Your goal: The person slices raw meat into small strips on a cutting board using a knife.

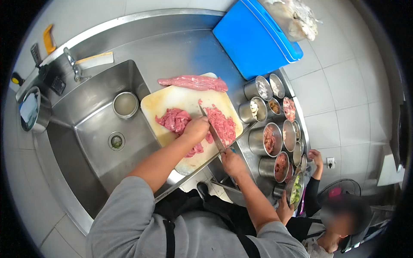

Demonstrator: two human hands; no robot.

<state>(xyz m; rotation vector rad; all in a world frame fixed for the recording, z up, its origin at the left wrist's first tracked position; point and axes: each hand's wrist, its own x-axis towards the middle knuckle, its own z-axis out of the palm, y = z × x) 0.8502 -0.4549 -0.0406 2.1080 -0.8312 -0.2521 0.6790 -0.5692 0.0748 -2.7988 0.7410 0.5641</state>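
A white cutting board [155, 104] lies on the steel counter beside the sink. My right hand [232, 163] is wrapped round the handle of a knife [214, 132], whose blade points up and left across the board. Against the blade, my left hand [197, 128] is closed; what its fingers hold is hidden. Chopped meat [222, 124] is spread to the right of the blade. A heap of larger meat pieces [174, 120] sits on the left, with more pieces beneath my left wrist. One long uncut piece [193, 82] lies along the board's far edge.
The sink [99, 129] on the left holds a round container [125, 105]. A blue cooler [256, 38] stands behind. Several steel containers [257, 142] of food line the right side. At lower right, a person [316, 228] touches a bowl of green pieces [295, 191].
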